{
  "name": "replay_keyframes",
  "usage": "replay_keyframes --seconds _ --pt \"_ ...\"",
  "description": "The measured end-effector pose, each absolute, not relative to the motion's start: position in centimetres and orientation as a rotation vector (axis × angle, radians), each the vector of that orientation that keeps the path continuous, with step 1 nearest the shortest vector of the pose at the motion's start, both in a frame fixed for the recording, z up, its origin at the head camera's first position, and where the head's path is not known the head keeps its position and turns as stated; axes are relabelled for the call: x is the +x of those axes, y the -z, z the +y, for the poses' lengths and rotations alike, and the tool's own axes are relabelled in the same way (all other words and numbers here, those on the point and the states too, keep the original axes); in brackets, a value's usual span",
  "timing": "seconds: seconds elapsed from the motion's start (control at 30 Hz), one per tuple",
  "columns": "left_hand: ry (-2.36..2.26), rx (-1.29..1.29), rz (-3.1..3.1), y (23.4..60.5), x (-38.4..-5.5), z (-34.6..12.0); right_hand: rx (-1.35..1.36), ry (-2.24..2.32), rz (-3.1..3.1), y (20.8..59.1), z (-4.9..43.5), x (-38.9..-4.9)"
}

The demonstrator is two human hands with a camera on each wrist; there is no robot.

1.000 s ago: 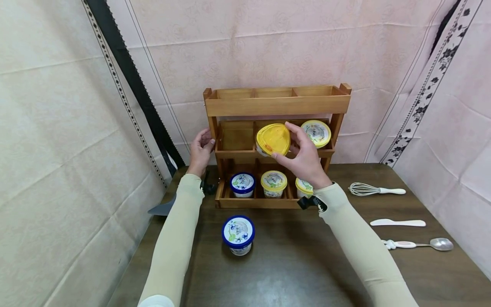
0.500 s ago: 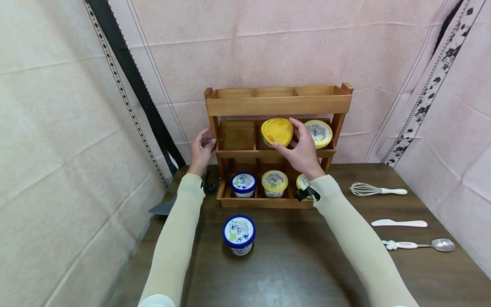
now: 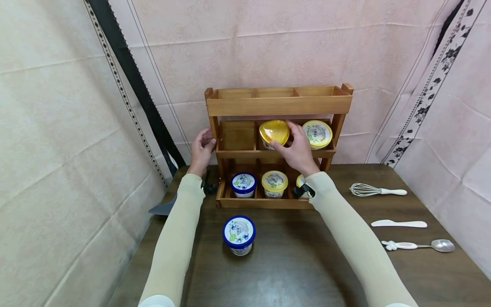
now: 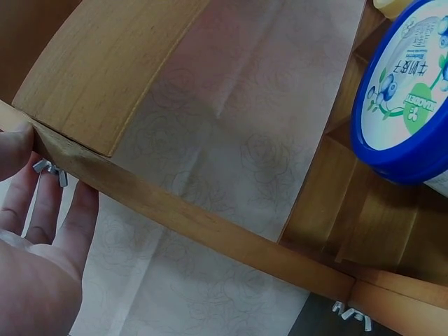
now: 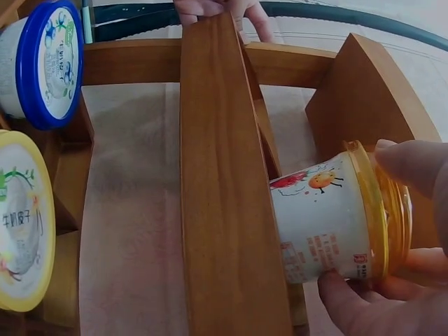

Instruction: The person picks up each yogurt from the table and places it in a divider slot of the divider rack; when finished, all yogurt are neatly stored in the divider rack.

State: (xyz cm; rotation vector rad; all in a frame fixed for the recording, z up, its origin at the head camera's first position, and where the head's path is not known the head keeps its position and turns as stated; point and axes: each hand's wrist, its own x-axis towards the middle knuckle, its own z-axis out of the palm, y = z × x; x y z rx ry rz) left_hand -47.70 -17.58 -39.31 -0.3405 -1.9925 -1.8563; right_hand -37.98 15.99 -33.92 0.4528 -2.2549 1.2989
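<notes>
A three-tier wooden rack stands at the back of the table. My left hand grips its left side post, thumb on one face and fingers on the other, beside a wing nut. My right hand holds a yogurt cup with a clear yellow domed lid in the middle tier's centre compartment. In the right wrist view the thumb and fingers close around the lid and upper side of this white printed cup; its base is hidden behind the front rail. Right of it sits a pale-yellow-lidded cup.
The bottom tier holds a blue-lidded cup and two yellow-lidded ones, the right one partly behind my wrist. Another blue-lidded cup stands on the table in front. At right lie a whisk, a white knife and a spoon.
My right hand has moved the domed-lid cup from in front of the middle tier back into its centre compartment, turning it more upright. The left hand stays on the post.
</notes>
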Motion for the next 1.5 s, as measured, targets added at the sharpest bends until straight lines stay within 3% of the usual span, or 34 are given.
replay_keyframes --seconds 0.63,1.5 --pt "1.858 -0.326 -2.006 39.0 -47.6 -17.7 0.467 -1.325 -2.271 33.3 16.3 -36.7" --pt "1.853 -0.315 -1.998 39.3 -47.6 -17.5 0.596 -1.342 -2.306 36.2 15.8 -31.2"
